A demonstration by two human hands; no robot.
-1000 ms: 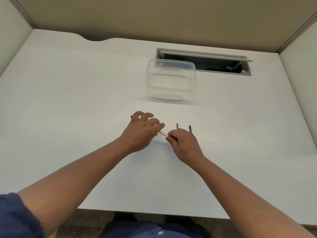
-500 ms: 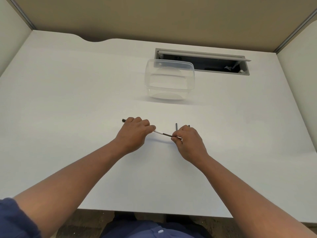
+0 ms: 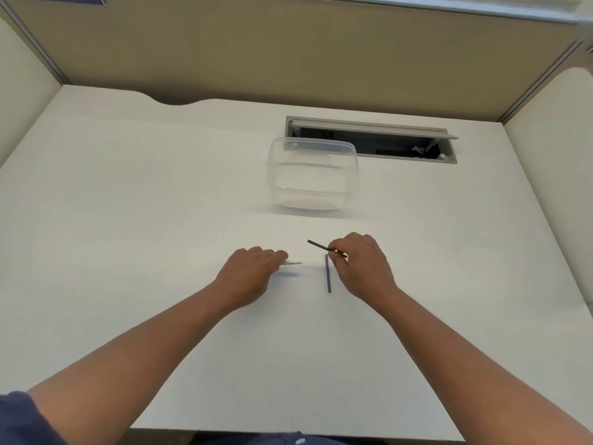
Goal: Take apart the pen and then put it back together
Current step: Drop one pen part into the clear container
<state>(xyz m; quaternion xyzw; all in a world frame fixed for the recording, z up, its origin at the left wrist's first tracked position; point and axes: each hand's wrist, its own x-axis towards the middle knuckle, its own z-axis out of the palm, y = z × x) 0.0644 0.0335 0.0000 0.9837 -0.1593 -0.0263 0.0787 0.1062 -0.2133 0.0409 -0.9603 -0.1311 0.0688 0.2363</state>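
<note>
My left hand (image 3: pixel 248 274) is closed around the pen's white barrel (image 3: pixel 293 263); only its right end sticks out past my fingers, low over the table. My right hand (image 3: pixel 361 264) pinches a thin dark refill (image 3: pixel 317 245), which points up and to the left, lifted off the desk. The barrel and the refill are apart, with a gap between them. A dark, slim pen piece (image 3: pixel 328 273) lies on the white desk just left of my right hand, lengthwise toward me.
A clear plastic container (image 3: pixel 313 175) stands behind my hands, in the middle of the white desk (image 3: pixel 128 203). Behind it is an open grey cable slot (image 3: pixel 372 139). Beige partition walls enclose the desk at the back and sides.
My hands have drawn apart. The dark refill has come out of the white barrel and gone with my right hand, up and to the right. The camera view tilted upward.
</note>
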